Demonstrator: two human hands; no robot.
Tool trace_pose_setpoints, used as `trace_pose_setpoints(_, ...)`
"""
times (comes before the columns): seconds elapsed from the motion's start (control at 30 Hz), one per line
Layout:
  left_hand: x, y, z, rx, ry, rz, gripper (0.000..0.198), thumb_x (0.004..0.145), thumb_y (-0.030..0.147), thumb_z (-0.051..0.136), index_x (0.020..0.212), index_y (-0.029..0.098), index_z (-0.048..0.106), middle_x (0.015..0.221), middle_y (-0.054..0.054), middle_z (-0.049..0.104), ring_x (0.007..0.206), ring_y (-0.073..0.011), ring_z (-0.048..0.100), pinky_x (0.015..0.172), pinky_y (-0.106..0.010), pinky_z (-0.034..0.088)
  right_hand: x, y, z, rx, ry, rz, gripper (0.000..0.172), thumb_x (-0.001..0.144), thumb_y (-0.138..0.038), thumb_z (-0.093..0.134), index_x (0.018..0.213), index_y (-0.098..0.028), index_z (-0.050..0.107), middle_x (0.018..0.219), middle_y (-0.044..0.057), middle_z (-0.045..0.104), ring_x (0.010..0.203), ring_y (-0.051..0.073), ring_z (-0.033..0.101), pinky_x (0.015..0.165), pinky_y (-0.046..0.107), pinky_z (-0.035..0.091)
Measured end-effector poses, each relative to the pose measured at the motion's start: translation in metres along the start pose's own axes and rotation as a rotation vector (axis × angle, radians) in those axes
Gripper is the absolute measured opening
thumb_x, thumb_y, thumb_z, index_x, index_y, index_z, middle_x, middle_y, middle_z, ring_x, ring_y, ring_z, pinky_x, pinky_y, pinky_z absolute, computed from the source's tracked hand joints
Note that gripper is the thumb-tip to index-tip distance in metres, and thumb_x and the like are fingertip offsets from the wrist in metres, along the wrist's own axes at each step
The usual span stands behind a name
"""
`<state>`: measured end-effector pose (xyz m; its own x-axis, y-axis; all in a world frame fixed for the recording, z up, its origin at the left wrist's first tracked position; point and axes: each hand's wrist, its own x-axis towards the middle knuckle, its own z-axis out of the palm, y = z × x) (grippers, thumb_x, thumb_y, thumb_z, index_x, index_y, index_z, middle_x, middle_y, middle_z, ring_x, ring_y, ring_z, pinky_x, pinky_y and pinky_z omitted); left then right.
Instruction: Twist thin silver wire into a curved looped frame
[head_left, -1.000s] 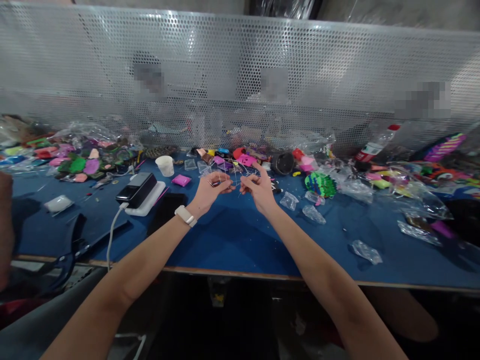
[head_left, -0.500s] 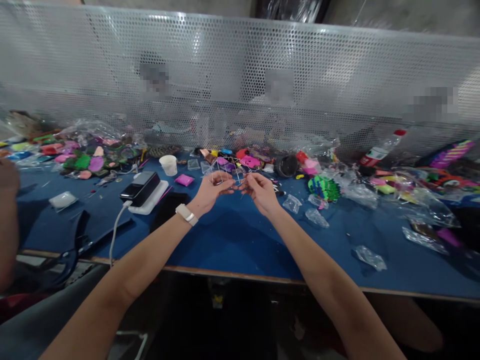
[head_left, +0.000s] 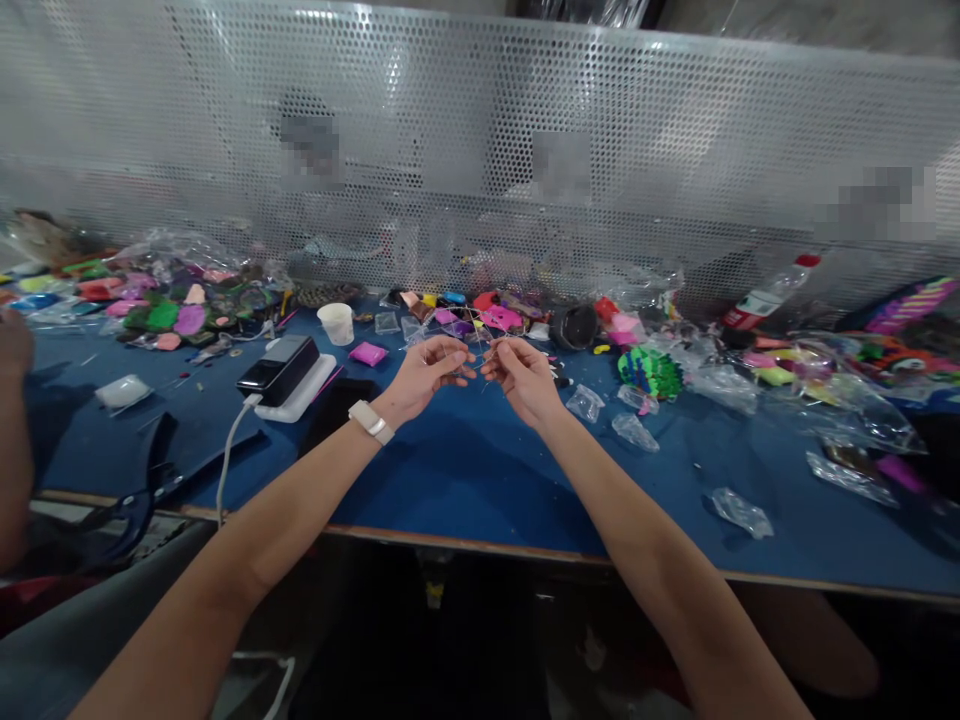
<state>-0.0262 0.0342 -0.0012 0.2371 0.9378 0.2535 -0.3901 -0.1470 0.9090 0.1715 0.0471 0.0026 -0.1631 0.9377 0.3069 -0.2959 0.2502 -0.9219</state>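
Both hands are raised close together over the middle of the blue table (head_left: 465,470). My left hand (head_left: 429,375), with a pale band on its wrist, pinches thin pale wires (head_left: 480,330) between thumb and fingers. Facing it, my right hand (head_left: 521,378) grips the same thin wires with thumb and forefinger. The wires cross and stick up above the fingertips; whether they are joined I cannot tell. Behind the hands lie pink and purple clay pieces (head_left: 501,317). A bright pink packet (head_left: 367,354) and a white paper cup (head_left: 336,324) are to the left of my left hand.
A black device on a white power bank (head_left: 300,390) trails a white cable. Dark blue long-handled pliers (head_left: 161,475) overhang the front edge. A green clay-covered ball (head_left: 649,372), clear plastic scraps (head_left: 634,432) and a red-capped bottle (head_left: 772,295) lie right. A perforated metal screen (head_left: 450,130) closes the back.
My hands stay close together on the wires, with the fingers shifting slightly. The wires above the fingertips now lean and cross at a different angle. The whole view has tilted a little.
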Motion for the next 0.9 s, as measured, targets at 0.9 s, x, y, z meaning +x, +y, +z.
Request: trace_pose_setpoints(0.9,-0.006,-0.025,0.023,-0.248,0.150,-0.069,0.052,0.072,0.053,0.102,0.092,0.019,0.070,0.079,0.002,0.072,0.070,-0.0116,0.071,0.067,-0.027,0.064,-0.013,0.013,0.019,-0.126,0.193,-0.201,0.036,0.086,-0.058,0.088,0.100,-0.026,0.078,0.093,0.005,0.082,0.082,0.025,0.079,0.085,0.047,0.070)
